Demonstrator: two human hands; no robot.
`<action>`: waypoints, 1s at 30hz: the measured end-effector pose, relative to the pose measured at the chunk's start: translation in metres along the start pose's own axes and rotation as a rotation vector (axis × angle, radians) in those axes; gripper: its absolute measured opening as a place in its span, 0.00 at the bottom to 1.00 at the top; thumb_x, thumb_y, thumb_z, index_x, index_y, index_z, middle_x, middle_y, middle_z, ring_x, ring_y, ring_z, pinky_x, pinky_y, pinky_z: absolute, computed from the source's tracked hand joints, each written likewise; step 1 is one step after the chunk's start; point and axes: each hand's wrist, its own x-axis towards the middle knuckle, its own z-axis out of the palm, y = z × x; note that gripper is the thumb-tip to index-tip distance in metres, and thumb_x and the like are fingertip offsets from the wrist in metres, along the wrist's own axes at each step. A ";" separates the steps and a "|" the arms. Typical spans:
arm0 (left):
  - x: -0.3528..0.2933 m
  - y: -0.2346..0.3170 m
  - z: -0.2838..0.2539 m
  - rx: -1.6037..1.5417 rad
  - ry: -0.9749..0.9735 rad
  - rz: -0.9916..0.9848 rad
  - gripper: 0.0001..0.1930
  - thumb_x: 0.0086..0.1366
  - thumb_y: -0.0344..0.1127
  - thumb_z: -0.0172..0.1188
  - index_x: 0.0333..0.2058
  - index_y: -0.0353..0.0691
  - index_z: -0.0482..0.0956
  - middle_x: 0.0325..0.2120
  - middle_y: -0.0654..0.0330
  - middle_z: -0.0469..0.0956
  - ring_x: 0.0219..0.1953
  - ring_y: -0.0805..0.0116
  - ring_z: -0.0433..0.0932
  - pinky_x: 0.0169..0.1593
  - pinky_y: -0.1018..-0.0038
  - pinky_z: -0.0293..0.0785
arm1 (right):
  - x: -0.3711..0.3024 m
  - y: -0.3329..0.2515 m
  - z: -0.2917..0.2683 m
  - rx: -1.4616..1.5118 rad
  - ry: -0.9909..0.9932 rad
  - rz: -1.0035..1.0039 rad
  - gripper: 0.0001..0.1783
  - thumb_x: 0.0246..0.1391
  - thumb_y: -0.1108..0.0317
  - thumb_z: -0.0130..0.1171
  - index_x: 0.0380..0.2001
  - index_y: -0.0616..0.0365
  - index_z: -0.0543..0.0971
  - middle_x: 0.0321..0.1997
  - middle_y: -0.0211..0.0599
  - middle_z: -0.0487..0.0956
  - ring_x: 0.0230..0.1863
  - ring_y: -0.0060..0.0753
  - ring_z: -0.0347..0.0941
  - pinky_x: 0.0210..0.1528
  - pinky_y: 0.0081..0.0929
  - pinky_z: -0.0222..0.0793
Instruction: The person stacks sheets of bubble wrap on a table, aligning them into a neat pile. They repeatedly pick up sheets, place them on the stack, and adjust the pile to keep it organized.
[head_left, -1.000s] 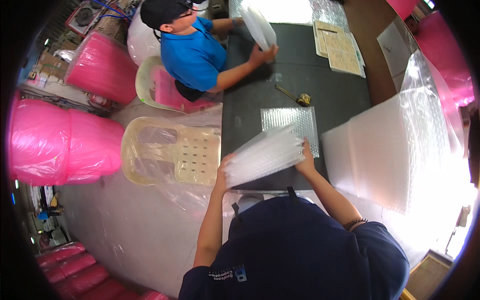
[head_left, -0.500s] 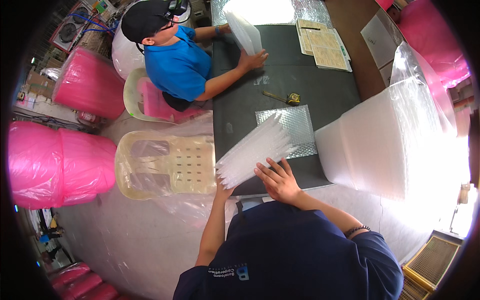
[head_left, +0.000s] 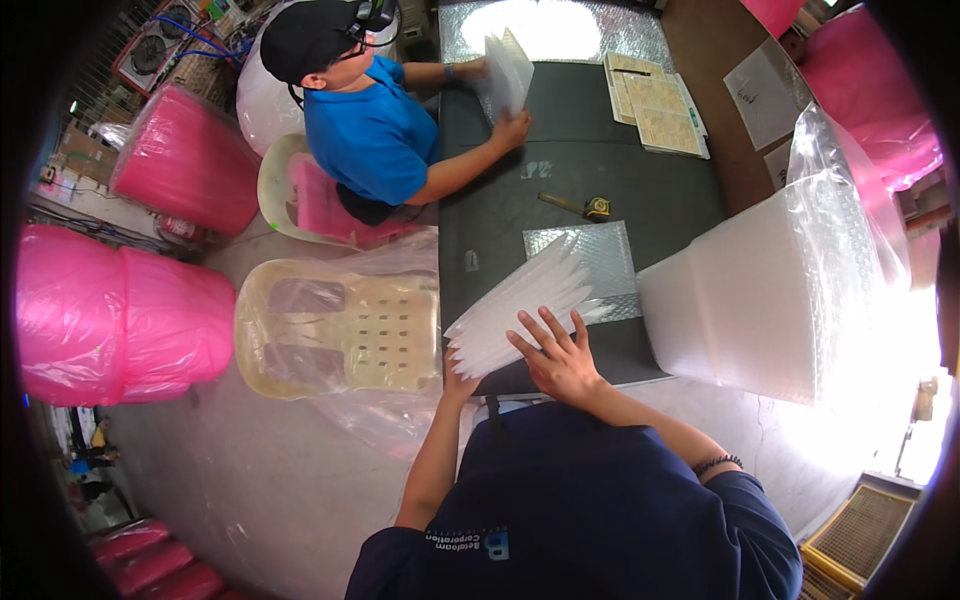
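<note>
A fanned stack of thin white packing sheets (head_left: 515,310), perhaps bubble wrap or foam, is tilted over the near end of the dark table. My left hand (head_left: 458,378) grips its lower left end, with most of the fingers hidden behind the sheets. My right hand (head_left: 556,355) lies along the near edge of the stack, fingers spread, the tips against the sheets. Beneath the fanned ends lies a flat silvery bubble-wrap sheet (head_left: 610,255). A yellow and black tape measure (head_left: 596,208) sits just beyond it, its blade partly out.
Across the dark table (head_left: 660,200), a co-worker in a blue shirt (head_left: 370,140) holds another white sheet stack (head_left: 510,75). Printed papers (head_left: 660,110) lie at the far right. A tall wrapped white stack (head_left: 740,290) stands at right, a plastic-covered cream chair (head_left: 385,330) at left, pink wrapped rolls (head_left: 170,320) beyond.
My right fingers have spread wider over the sheets, while the left hand keeps its grip. The co-worker's stack has turned more upright. The whole view has shifted slightly.
</note>
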 end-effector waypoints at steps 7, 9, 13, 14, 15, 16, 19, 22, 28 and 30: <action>0.009 0.030 0.011 -0.367 0.022 -0.141 0.31 0.42 0.27 0.68 0.47 0.37 0.66 0.43 0.57 0.73 0.44 0.65 0.74 0.46 0.71 0.74 | 0.003 0.007 -0.001 -0.013 -0.152 -0.018 0.36 0.41 0.63 0.59 0.58 0.38 0.62 0.68 0.30 0.47 0.70 0.35 0.37 0.64 0.58 0.24; 0.006 0.022 0.007 -0.263 0.000 -0.091 0.31 0.43 0.25 0.67 0.48 0.37 0.65 0.43 0.57 0.73 0.44 0.65 0.74 0.46 0.69 0.74 | 0.006 0.003 -0.004 0.038 -0.147 -0.016 0.39 0.40 0.64 0.59 0.59 0.41 0.60 0.67 0.31 0.50 0.68 0.35 0.41 0.64 0.58 0.27; 0.003 0.022 0.003 0.068 -0.073 0.083 0.24 0.53 0.28 0.58 0.50 0.39 0.64 0.44 0.57 0.71 0.45 0.66 0.73 0.46 0.67 0.74 | 0.012 -0.001 -0.008 0.069 -0.136 0.016 0.44 0.38 0.62 0.61 0.61 0.45 0.56 0.63 0.32 0.57 0.66 0.35 0.48 0.63 0.60 0.27; 0.003 0.028 0.004 0.038 -0.073 0.089 0.21 0.56 0.30 0.55 0.50 0.40 0.64 0.44 0.57 0.71 0.45 0.66 0.73 0.46 0.67 0.74 | 0.015 -0.001 -0.010 0.052 -0.150 0.020 0.45 0.37 0.61 0.62 0.61 0.46 0.55 0.61 0.32 0.58 0.65 0.35 0.49 0.63 0.60 0.26; 0.003 0.022 0.004 -0.128 -0.070 0.010 0.19 0.59 0.34 0.52 0.50 0.40 0.64 0.44 0.57 0.71 0.45 0.66 0.73 0.46 0.67 0.74 | 0.018 -0.002 -0.013 0.035 -0.163 0.024 0.46 0.36 0.60 0.63 0.61 0.47 0.55 0.60 0.32 0.60 0.64 0.36 0.50 0.63 0.61 0.26; 0.004 0.016 0.005 -0.294 -0.068 -0.069 0.18 0.61 0.37 0.48 0.50 0.41 0.64 0.44 0.57 0.71 0.45 0.66 0.73 0.46 0.67 0.73 | 0.021 -0.003 -0.014 0.018 -0.176 0.028 0.48 0.35 0.60 0.64 0.62 0.48 0.54 0.58 0.32 0.61 0.63 0.37 0.51 0.63 0.61 0.25; 0.007 0.020 0.009 -0.712 -0.032 -0.300 0.20 0.64 0.46 0.40 0.50 0.41 0.64 0.43 0.57 0.70 0.46 0.65 0.72 0.48 0.67 0.72 | 0.025 -0.002 -0.011 -0.021 -0.228 0.070 0.51 0.32 0.57 0.66 0.62 0.44 0.53 0.55 0.32 0.62 0.61 0.39 0.53 0.62 0.63 0.24; 0.002 -0.007 0.005 -0.619 -0.070 -0.205 0.22 0.62 0.46 0.46 0.52 0.41 0.62 0.45 0.56 0.69 0.48 0.63 0.71 0.50 0.67 0.70 | 0.029 -0.004 -0.010 -0.035 -0.188 0.076 0.54 0.29 0.54 0.68 0.63 0.38 0.52 0.62 0.32 0.56 0.65 0.41 0.48 0.62 0.63 0.24; -0.003 0.015 -0.010 0.485 -0.136 0.181 0.42 0.44 0.38 0.70 0.56 0.42 0.56 0.49 0.53 0.64 0.53 0.57 0.65 0.51 0.61 0.68 | 0.053 0.004 -0.029 0.031 -0.422 -0.217 0.51 0.32 0.49 0.67 0.62 0.35 0.54 0.70 0.34 0.41 0.70 0.40 0.36 0.62 0.64 0.21; -0.003 0.026 -0.006 -0.379 -0.161 -0.199 0.46 0.42 0.37 0.71 0.58 0.48 0.52 0.51 0.52 0.61 0.54 0.52 0.63 0.47 0.51 0.69 | 0.061 0.033 -0.022 0.373 -0.269 -0.130 0.49 0.34 0.50 0.66 0.62 0.39 0.55 0.69 0.35 0.45 0.69 0.39 0.38 0.63 0.60 0.26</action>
